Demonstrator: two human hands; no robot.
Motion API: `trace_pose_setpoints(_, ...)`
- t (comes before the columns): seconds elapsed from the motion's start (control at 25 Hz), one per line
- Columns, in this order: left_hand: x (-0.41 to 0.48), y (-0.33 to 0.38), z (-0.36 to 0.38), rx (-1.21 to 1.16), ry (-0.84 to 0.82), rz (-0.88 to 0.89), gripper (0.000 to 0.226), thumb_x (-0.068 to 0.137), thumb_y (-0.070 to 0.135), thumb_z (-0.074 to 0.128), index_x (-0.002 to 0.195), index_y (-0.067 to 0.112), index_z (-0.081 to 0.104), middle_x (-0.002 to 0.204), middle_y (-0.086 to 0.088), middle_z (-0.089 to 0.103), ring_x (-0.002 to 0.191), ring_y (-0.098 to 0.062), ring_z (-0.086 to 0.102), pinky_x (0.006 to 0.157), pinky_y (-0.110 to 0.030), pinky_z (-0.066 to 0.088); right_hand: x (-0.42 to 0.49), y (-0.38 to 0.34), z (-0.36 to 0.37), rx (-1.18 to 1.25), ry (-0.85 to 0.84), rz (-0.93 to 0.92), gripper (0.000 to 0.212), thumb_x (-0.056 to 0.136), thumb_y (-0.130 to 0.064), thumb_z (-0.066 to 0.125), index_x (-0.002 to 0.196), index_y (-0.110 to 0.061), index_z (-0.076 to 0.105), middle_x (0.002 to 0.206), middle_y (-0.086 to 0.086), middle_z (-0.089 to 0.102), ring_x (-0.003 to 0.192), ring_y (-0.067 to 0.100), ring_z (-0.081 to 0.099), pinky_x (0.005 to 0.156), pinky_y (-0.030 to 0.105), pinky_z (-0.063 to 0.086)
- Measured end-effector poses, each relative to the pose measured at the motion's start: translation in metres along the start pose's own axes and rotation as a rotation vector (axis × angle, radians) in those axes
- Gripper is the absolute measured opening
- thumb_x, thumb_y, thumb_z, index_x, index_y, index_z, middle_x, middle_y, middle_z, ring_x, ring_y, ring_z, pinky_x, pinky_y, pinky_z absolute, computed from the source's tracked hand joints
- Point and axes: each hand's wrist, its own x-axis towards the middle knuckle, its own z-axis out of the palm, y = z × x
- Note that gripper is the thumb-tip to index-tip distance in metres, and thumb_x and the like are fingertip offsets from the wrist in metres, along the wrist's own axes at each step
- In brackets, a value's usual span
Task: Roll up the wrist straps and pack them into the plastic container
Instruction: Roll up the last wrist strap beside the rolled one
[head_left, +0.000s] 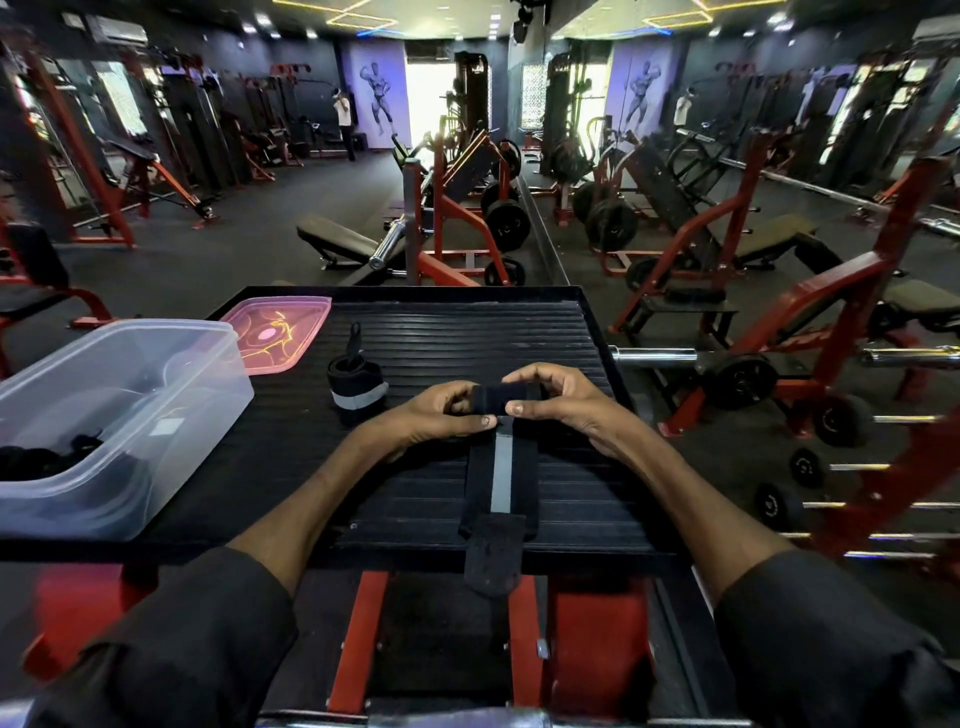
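A black wrist strap with a grey stripe (500, 478) lies lengthwise on the black ribbed platform (561, 343), its near end hanging over the front edge. Its far end is folded into a small roll held between both hands. My left hand (439, 410) pinches the roll's left side and my right hand (561, 397) its right side, thumbs on the near face. A rolled strap (356, 387) stands upright just left of my hands. The clear plastic container (130, 395) sits at the left with dark straps (36, 460) in its near corner.
A pink lid (283, 332) lies flat behind the container at the platform's far left. Red-framed gym machines, benches and weight plates surround the platform. A barbell end (654, 355) sticks out beside the right edge. A person stands far back in the room.
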Motion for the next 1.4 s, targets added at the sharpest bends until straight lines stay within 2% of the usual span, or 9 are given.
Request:
trace_pose_setpoints(0.2,0.0,0.006,-0.001,0.017,-0.055,-0.04,0.045,0.086,0.027,0.078,0.127,0.022,0.06,0.125,0.004,0.065,0.116,-0.007,0.061,0.096,-0.019,0.048,0.003,0.005,0.002,-0.07,0.009,-0.066,0.047,0.069,-0.002,0.09,0.112,-0.005,0.07,0.106,0.006,0.071,0.1,0.016,0.066,0.092,0.035,0.055)
trace_pose_setpoints(0.32,0.002,0.002,0.005,0.069,0.063,0.059,0.044,0.079,0.021,0.085,0.119,0.02,0.066,0.115,0.001,0.07,0.106,-0.009,0.065,0.092,-0.023,0.052,0.001,0.002,0.001,-0.083,-0.004,-0.037,0.05,0.068,0.003,0.089,0.113,-0.008,0.07,0.108,0.004,0.07,0.102,0.015,0.065,0.087,0.028,0.056)
trace_pose_setpoints(0.44,-0.003,-0.001,0.011,0.01,0.165,0.135,0.049,0.072,0.015,0.089,0.116,0.016,0.069,0.111,-0.003,0.074,0.104,-0.012,0.07,0.091,-0.024,0.054,-0.002,-0.008,0.0,0.186,-0.033,0.106,0.048,0.081,0.008,0.076,0.123,-0.013,0.065,0.118,0.008,0.069,0.108,0.016,0.067,0.086,0.022,0.055)
trace_pose_setpoints(0.52,-0.006,-0.003,0.013,-0.024,0.2,0.174,0.052,0.07,0.01,0.09,0.117,0.013,0.067,0.112,-0.006,0.074,0.104,-0.015,0.071,0.089,-0.025,0.056,-0.003,-0.011,0.0,0.319,-0.022,0.179,0.043,0.089,-0.002,0.07,0.13,-0.014,0.061,0.118,0.008,0.071,0.11,0.018,0.067,0.09,0.024,0.054)
trace_pose_setpoints(0.72,-0.015,0.004,0.017,-0.011,0.258,0.271,0.053,0.069,0.01,0.09,0.116,0.02,0.067,0.117,0.006,0.069,0.107,-0.01,0.069,0.089,-0.025,0.057,-0.013,-0.013,0.003,0.143,-0.17,0.278,0.038,0.097,-0.035,0.063,0.129,-0.014,0.067,0.124,0.0,0.073,0.123,0.014,0.064,0.105,0.027,0.045)
trace_pose_setpoints(1.0,-0.014,0.006,0.013,-0.078,0.122,0.102,0.053,0.084,0.009,0.078,0.132,0.017,0.056,0.125,0.006,0.066,0.115,-0.004,0.063,0.092,-0.015,0.049,-0.014,-0.01,0.006,0.152,-0.023,0.137,0.042,0.087,-0.013,0.078,0.128,-0.014,0.067,0.105,-0.003,0.074,0.095,0.01,0.067,0.072,0.024,0.048)
trace_pose_setpoints(1.16,-0.016,0.008,0.01,-0.15,-0.02,-0.016,0.05,0.092,0.024,0.071,0.137,0.021,0.051,0.127,0.0,0.069,0.118,-0.008,0.064,0.094,-0.019,0.051,-0.015,-0.01,0.004,0.123,0.001,0.094,0.054,0.076,0.005,0.082,0.126,-0.013,0.069,0.108,0.002,0.074,0.101,0.015,0.067,0.084,0.033,0.053)
trace_pose_setpoints(1.28,-0.014,0.008,0.015,-0.196,0.08,0.012,0.048,0.088,0.025,0.076,0.132,0.019,0.058,0.124,-0.002,0.071,0.116,-0.016,0.066,0.095,-0.026,0.053,-0.014,-0.009,0.011,0.08,0.033,0.068,0.06,0.071,0.013,0.081,0.124,-0.01,0.067,0.115,0.008,0.072,0.107,0.021,0.067,0.094,0.046,0.053)
trace_pose_setpoints(1.4,-0.013,0.003,0.022,-0.19,0.175,0.094,0.045,0.082,0.013,0.081,0.123,0.015,0.063,0.121,-0.009,0.072,0.112,-0.017,0.069,0.094,-0.028,0.055,-0.012,-0.009,0.009,0.13,-0.012,0.087,0.065,0.074,0.016,0.075,0.128,-0.019,0.063,0.124,0.005,0.068,0.11,0.019,0.065,0.087,0.041,0.054)
